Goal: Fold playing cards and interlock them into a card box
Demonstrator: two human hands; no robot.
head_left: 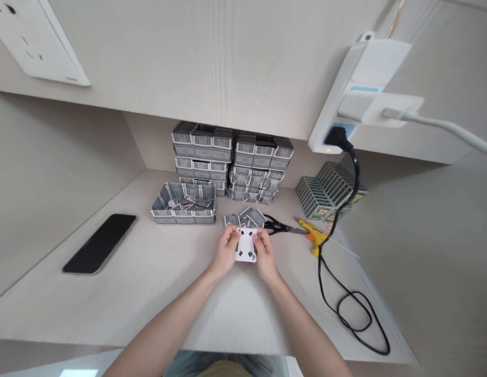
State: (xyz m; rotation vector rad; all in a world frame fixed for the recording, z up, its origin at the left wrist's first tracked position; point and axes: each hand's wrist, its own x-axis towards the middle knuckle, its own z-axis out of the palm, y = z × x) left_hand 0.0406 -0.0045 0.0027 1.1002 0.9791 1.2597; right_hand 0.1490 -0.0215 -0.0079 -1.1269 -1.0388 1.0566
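Between my two hands is a playing card (246, 245), a four of spades, its face turned up toward me. My left hand (228, 246) grips its left edge, thumb on top. On the opposite edge, my right hand (264, 250) pinches it the same way. Whether more cards lie beneath it I cannot tell. Just beyond my fingers, several grey-backed cards (252, 215) lie loosely on the desk. Black-handled scissors (278, 226) rest right of them, partly behind my right hand.
An open box made of cards (183, 217) holds loose pieces at left. Behind stand stacked card boxes (204, 149). A phone (101, 244) lies at far left. Right are a yellow glue gun (316, 234), its looping black cord (355, 319), green card structures (325, 191) and a power strip (359, 78).
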